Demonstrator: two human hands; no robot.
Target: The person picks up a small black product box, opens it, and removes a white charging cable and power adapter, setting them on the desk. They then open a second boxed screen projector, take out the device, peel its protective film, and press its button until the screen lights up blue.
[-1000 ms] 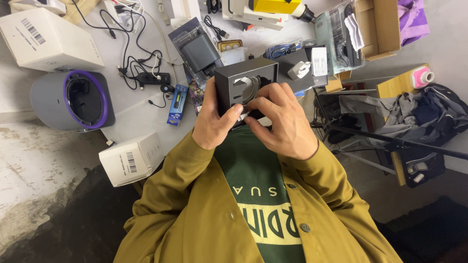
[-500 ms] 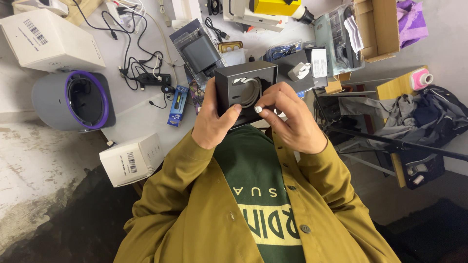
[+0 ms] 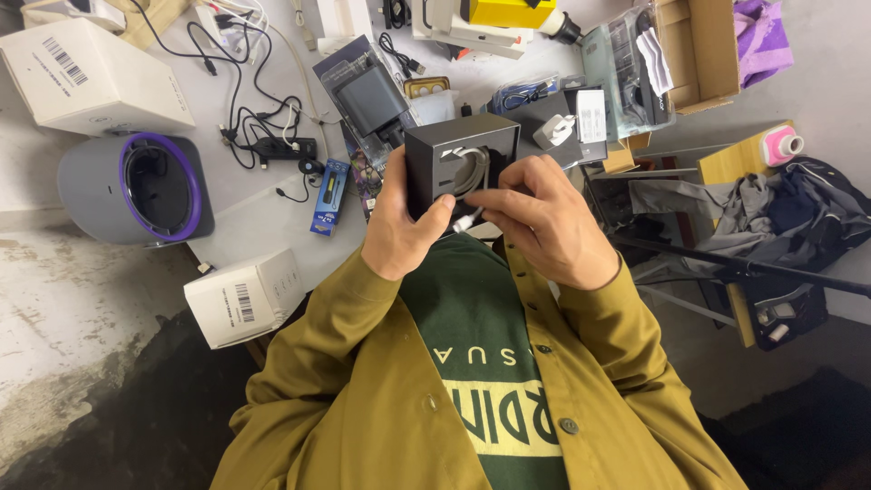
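Now, black box (image 3: 458,150) in left hand (image 3: 399,231)

— Which colours are seen around the middle of the frame?

— A dark grey box (image 3: 458,145) with a white cable (image 3: 469,172) coiled inside is shown, above an olive-mustard shirt (image 3: 363,390) worn over a dark green top with pale yellow lettering (image 3: 494,413).

— And at the left?

— A grey round device (image 3: 91,195) ringed in purple is seen, with white boxes (image 3: 243,298) marked by black barcodes, and black cords (image 3: 259,118) on the pale grey worktop (image 3: 263,213). A pink bottle (image 3: 782,145) is shown at the right.
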